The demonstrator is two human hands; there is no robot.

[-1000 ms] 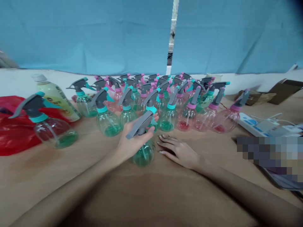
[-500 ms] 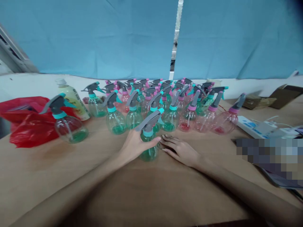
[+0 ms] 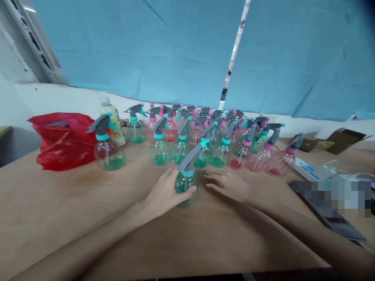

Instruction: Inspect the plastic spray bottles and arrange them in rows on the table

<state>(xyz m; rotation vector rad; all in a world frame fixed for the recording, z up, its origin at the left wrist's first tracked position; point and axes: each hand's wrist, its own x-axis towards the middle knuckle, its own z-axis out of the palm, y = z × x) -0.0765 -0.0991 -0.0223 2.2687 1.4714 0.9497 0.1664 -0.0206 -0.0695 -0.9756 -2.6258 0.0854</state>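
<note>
Wooden table [image 3: 58, 218] is giving me loads of bare room from 6 round to 9 o'clock, while the crowd of spray bottles [image 3: 205, 134] is hogging 12, the red bag [image 3: 61, 140] is sitting at 10 and the power strip [image 3: 311, 170] is crowding 2. My left hand [image 3: 165, 193] is curling round the green spray bottle [image 3: 187, 177], which is standing just short of that crowd, so I'm guessing most are grouped already. My right hand [image 3: 231, 185] is lying flat and open beside it, holding nothing.
</note>
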